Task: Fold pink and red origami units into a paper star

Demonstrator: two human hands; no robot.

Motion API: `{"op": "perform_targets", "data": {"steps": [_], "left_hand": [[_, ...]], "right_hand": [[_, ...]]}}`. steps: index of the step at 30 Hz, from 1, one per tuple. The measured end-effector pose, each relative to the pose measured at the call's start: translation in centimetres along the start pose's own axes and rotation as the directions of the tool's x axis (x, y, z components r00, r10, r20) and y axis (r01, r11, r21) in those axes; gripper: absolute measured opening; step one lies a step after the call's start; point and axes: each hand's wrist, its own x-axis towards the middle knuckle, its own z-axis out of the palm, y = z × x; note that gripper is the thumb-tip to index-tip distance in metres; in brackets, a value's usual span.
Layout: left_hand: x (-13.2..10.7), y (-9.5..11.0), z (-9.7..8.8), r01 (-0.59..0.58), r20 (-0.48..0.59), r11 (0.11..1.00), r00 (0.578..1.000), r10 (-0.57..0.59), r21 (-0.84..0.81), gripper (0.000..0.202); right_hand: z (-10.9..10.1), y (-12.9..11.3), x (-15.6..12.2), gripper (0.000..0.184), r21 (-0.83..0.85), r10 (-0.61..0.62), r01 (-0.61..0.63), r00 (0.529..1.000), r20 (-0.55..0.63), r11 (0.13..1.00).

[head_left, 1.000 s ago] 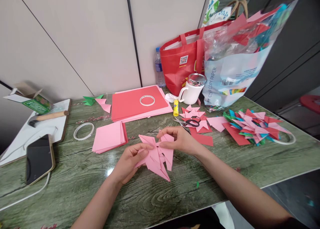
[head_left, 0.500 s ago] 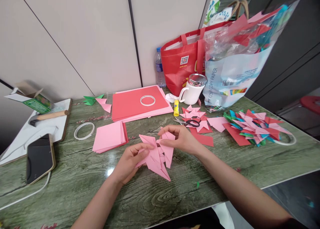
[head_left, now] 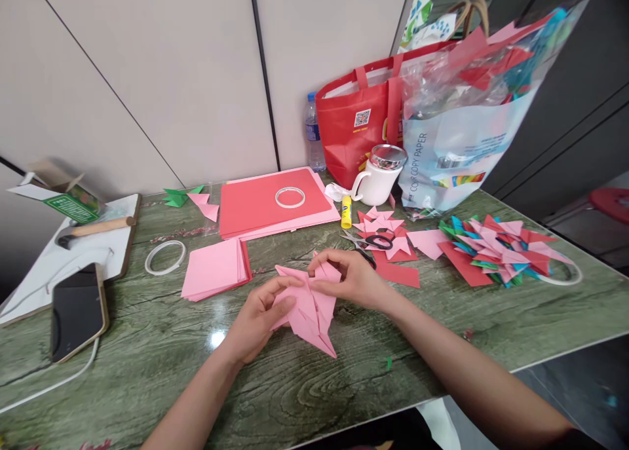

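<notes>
Over the front middle of the table, both hands hold folded pink paper (head_left: 307,309) with pointed corners. My left hand (head_left: 260,312) pinches its left side between thumb and fingers. On the upper right, my right hand (head_left: 351,276) is closed on another folded pink part, which lies close against the left one; whether the two are joined I cannot tell. Left of the hands is a stack of pink paper squares (head_left: 213,270) with red ones beneath. Scissors (head_left: 376,242) with black handles lie just beyond my right hand, among folded pink and red pieces (head_left: 381,222).
A yellow glue stick (head_left: 346,212) stands by a white mug (head_left: 381,178). Red sheets (head_left: 255,204) bear a tape roll (head_left: 289,198). Folded coloured pieces (head_left: 506,247) are heaped right. A phone (head_left: 78,312) and hammer (head_left: 95,228) lie left. Behind are a red bag (head_left: 344,135) and plastic bag (head_left: 447,155).
My right hand has moved slightly left, bringing its pink part against the left one. The gap between the two parts has closed. Both hands keep their hold.
</notes>
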Motion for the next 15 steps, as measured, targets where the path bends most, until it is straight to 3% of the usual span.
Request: {"op": "perform_targets", "data": {"steps": [15], "left_hand": [[-0.07, -0.1, -0.04, 0.01, 0.054, 0.998, 0.999, -0.007, -0.058, 0.029]], "right_hand": [[-0.12, 0.12, 0.12, 0.014, -0.004, -0.096, 0.096, 0.993, -0.066, 0.995]]}}
